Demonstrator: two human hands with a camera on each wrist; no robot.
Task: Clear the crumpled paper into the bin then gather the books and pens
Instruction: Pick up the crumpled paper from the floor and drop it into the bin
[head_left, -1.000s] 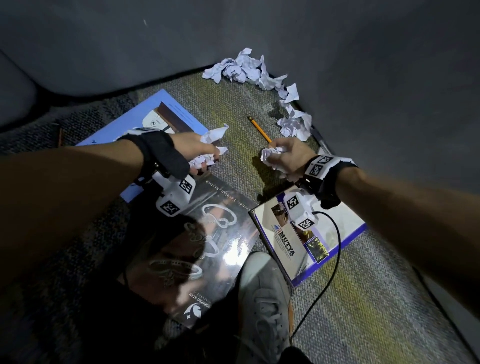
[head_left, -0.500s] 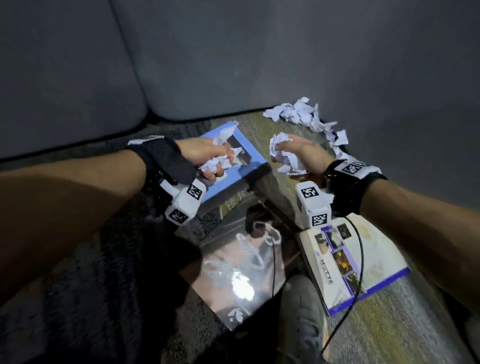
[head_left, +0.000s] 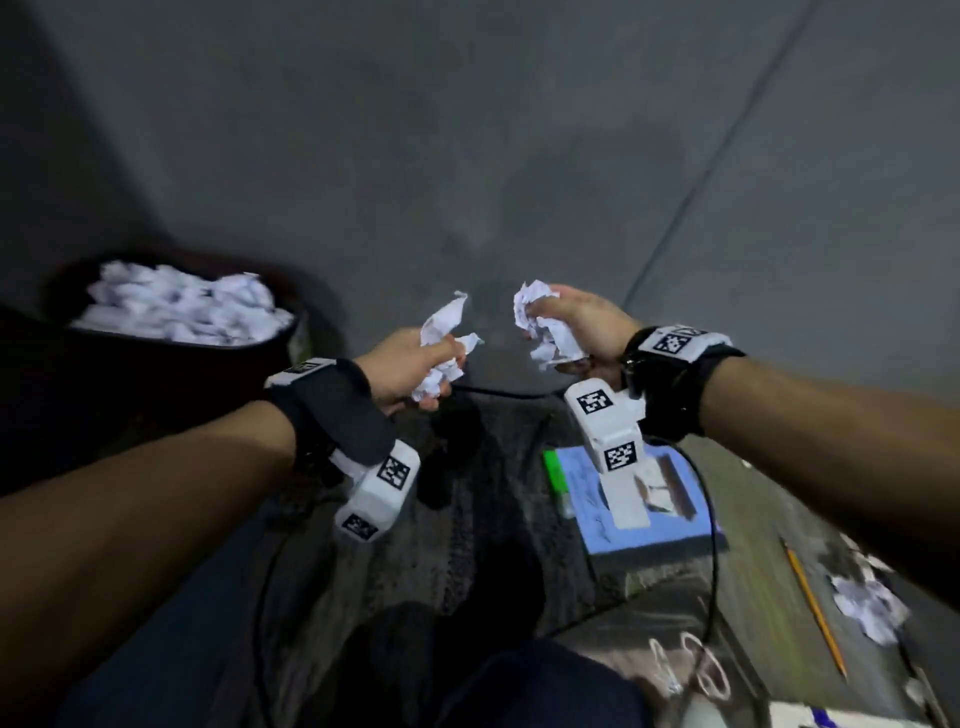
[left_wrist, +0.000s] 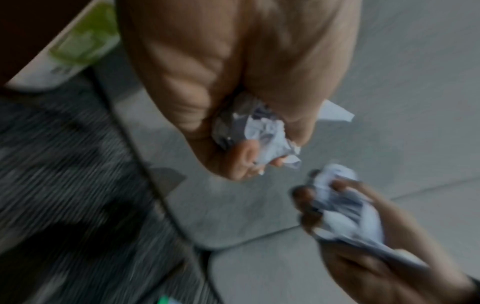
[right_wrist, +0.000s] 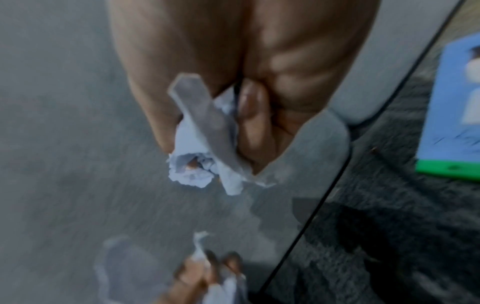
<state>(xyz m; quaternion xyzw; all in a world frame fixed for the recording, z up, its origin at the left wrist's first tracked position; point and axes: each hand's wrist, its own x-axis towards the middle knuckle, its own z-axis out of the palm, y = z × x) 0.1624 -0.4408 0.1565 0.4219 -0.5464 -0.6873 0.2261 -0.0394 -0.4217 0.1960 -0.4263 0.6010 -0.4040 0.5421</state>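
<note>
My left hand grips a wad of crumpled white paper, seen close in the left wrist view as crumpled paper. My right hand grips another crumpled paper wad, shown in the right wrist view as a paper wad. Both hands are raised above the floor, side by side. A dark bin heaped with crumpled paper stands at the left, beyond my left hand. A blue book lies under my right wrist. A yellow pencil and loose crumpled paper lie at the right.
A grey sofa fills the background. A dark patterned rug covers the floor below my hands. A glossy magazine lies near the bottom right. Cables trail from the wrist cameras. My knee is at the bottom centre.
Both hands, still holding their paper, have risen and swung left toward the bin, which has come into view. The books and loose paper have shifted to the lower right of the view.
</note>
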